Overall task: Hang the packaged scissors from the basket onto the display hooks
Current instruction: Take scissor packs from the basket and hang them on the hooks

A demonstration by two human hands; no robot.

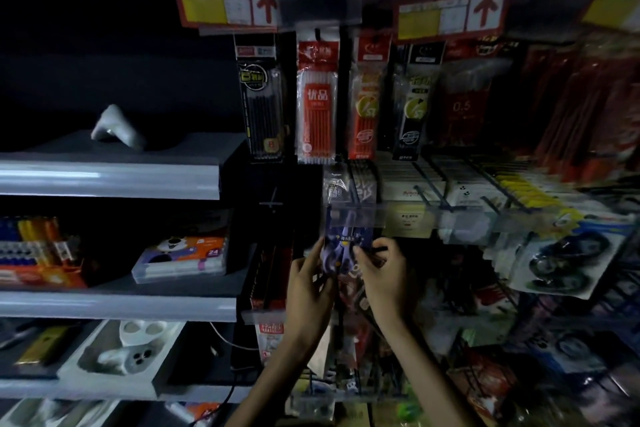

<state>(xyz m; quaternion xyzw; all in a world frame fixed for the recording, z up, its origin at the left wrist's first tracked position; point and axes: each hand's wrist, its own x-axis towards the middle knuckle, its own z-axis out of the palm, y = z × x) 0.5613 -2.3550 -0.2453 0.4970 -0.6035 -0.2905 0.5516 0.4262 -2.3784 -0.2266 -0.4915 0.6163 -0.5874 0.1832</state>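
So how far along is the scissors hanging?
Done: no hung scissors discernible. In hand: left hand and right hand hold a purple scissors pack just below the clear price strip. Left: hanging it; basket out of view, so remaining count unknown.

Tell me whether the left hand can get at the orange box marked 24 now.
Probably not yet: the left hand, together with the right hand, holds the purple scissors pack. The orange box lies on the shelf to the left with nothing in front, so a freed hand likely could.
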